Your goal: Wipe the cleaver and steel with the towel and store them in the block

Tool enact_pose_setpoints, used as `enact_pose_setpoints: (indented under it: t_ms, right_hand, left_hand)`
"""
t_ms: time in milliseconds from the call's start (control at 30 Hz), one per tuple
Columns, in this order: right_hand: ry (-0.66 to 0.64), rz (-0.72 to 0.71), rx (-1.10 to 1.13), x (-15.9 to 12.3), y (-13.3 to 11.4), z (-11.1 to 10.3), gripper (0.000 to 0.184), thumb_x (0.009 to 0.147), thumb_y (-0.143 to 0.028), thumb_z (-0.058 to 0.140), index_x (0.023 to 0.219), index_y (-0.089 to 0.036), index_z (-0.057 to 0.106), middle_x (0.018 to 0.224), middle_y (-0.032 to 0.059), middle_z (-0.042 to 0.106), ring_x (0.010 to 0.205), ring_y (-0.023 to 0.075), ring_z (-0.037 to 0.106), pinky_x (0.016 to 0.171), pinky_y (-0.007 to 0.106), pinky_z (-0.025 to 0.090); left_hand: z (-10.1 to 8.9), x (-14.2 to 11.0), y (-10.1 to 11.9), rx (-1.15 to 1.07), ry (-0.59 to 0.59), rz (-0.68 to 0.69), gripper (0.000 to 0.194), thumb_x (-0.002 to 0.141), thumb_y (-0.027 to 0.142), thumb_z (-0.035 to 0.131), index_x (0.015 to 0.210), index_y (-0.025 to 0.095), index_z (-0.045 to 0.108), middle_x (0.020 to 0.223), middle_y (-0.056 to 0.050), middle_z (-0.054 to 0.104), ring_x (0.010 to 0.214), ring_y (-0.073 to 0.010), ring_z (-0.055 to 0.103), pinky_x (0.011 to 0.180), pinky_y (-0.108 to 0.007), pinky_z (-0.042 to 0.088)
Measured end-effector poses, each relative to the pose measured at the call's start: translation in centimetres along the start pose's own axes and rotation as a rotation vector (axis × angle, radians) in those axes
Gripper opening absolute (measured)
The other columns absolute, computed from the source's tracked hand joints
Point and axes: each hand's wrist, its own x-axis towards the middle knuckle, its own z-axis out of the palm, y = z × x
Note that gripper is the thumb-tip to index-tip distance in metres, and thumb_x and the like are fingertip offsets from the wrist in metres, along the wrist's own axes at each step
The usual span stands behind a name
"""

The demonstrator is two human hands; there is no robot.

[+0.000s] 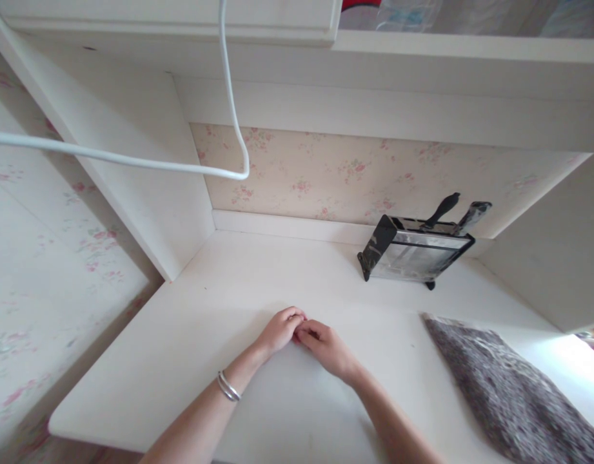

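Note:
My left hand [280, 332] and my right hand [324, 346] meet over the middle of the white countertop [219, 303]. Their fingers are curled and press against each other at the fingertips. Whether anything small lies between them is hidden. Silver bangles [227, 386] circle my left wrist. Beyond my right hand, toward the back wall, stands a black-framed knife block [415, 258] with clear sides. Two handles stick up from it, a black knife handle [444, 209] and a grey patterned one [473, 218].
A grey-brown fuzzy cloth [514, 386] lies at the right. White cables [235, 116] hang across the upper left, close to the camera. Overhead runs a white shelf [446, 48], with a side panel [132, 142] at left and floral wallpaper [316, 171] behind.

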Motion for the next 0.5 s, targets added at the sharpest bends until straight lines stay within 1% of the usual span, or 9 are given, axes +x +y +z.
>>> enact_pose_setpoints:
  t_ms: [67, 100, 133, 200, 267, 300, 400, 467, 500]
  right_hand:
    - [-0.053, 0.051, 0.018, -0.2, 0.6, -3.1, 0.02, 0.083, -0.033, 0.055, 0.089, -0.022, 0.071, 0.09, 0.0032, 0.069, 0.082, 0.0188, 0.06, 0.069, 0.029, 0.047]
    - [-0.018, 0.09, 0.019, -0.2, 1.1, -5.2, 0.021, 0.079, -0.035, 0.06, 0.091, -0.022, 0.072, 0.093, 0.0041, 0.07, 0.084, 0.0201, 0.061, 0.069, 0.031, 0.048]
    - [0.054, 0.142, 0.027, -0.2, 1.6, -7.4, 0.024, 0.075, -0.037, 0.064, 0.093, -0.022, 0.073, 0.092, 0.0049, 0.07, 0.083, 0.0206, 0.061, 0.069, 0.032, 0.049]
    - [0.292, 0.255, 0.105, 0.0, 2.6, -12.5, 0.027, 0.066, -0.037, 0.07, 0.087, -0.019, 0.073, 0.086, 0.006, 0.07, 0.078, 0.0213, 0.061, 0.065, 0.033, 0.05]
    - [0.68, 0.315, 0.273, 0.1, 3.4, -17.7, 0.024, 0.059, -0.031, 0.074, 0.077, -0.017, 0.071, 0.082, 0.0084, 0.067, 0.074, 0.0213, 0.06, 0.063, 0.034, 0.05]
    - [0.805, 0.319, 0.288, 0.0, 3.6, -20.3, 0.021, 0.061, -0.03, 0.071, 0.077, -0.017, 0.069, 0.083, 0.0093, 0.066, 0.073, 0.0202, 0.059, 0.063, 0.034, 0.049]
    - [1.102, 0.322, 0.273, -0.3, 3.6, -26.8, 0.019, 0.069, -0.034, 0.063, 0.082, -0.021, 0.063, 0.097, 0.0117, 0.061, 0.075, 0.0181, 0.054, 0.066, 0.035, 0.047]
    - [1.224, 0.329, 0.249, -0.5, 3.3, -30.1, 0.024, 0.072, -0.039, 0.061, 0.09, -0.023, 0.06, 0.108, 0.0125, 0.057, 0.081, 0.0182, 0.053, 0.069, 0.036, 0.044]
    - [1.256, 0.332, 0.238, -0.5, 3.1, -31.5, 0.028, 0.074, -0.043, 0.061, 0.095, -0.024, 0.059, 0.113, 0.0124, 0.055, 0.085, 0.0187, 0.052, 0.071, 0.037, 0.043]
  left_hand:
    - [0.3, 0.4, 0.1, -0.029, -0.019, -0.039, 0.022, 0.08, 0.036, 0.049, 0.087, 0.019, 0.061, 0.075, -0.001, 0.064, 0.061, -0.0146, 0.058, 0.059, -0.028, 0.047]
    - [0.6, 0.7, 0.2, -0.039, -0.032, -0.053, 0.023, 0.079, 0.035, 0.049, 0.089, 0.018, 0.061, 0.078, -0.002, 0.064, 0.061, -0.0139, 0.059, 0.059, -0.028, 0.047]
    - [0.8, 1.1, 0.4, -0.045, -0.047, -0.061, 0.023, 0.079, 0.034, 0.049, 0.09, 0.018, 0.061, 0.082, -0.003, 0.064, 0.063, -0.0136, 0.06, 0.059, -0.027, 0.047]
    - [1.6, 2.0, 1.2, -0.042, -0.088, -0.059, 0.023, 0.078, 0.032, 0.051, 0.092, 0.016, 0.061, 0.091, -0.006, 0.064, 0.068, -0.0138, 0.061, 0.059, -0.026, 0.048]
    - [2.7, 3.2, 2.5, -0.028, -0.13, -0.03, 0.024, 0.078, 0.031, 0.053, 0.093, 0.016, 0.062, 0.097, -0.008, 0.064, 0.075, -0.0151, 0.062, 0.061, -0.026, 0.049]
    - [3.4, 3.9, 3.3, -0.018, -0.149, -0.006, 0.024, 0.078, 0.032, 0.054, 0.095, 0.017, 0.063, 0.1, -0.008, 0.064, 0.08, -0.0159, 0.063, 0.064, -0.026, 0.049]
    - [5.8, 6.7, 6.6, 0.022, -0.199, 0.085, 0.03, 0.078, 0.033, 0.058, 0.104, 0.02, 0.065, 0.106, -0.007, 0.065, 0.094, -0.0187, 0.061, 0.075, -0.028, 0.049]
    - [7.6, 9.1, 9.0, 0.052, -0.212, 0.149, 0.037, 0.078, 0.033, 0.06, 0.112, 0.021, 0.064, 0.11, -0.007, 0.066, 0.099, -0.0207, 0.059, 0.084, -0.031, 0.047]
    - [8.3, 10.3, 10.1, 0.066, -0.21, 0.177, 0.041, 0.077, 0.033, 0.061, 0.115, 0.02, 0.063, 0.111, -0.008, 0.066, 0.1, -0.022, 0.059, 0.088, -0.033, 0.045]
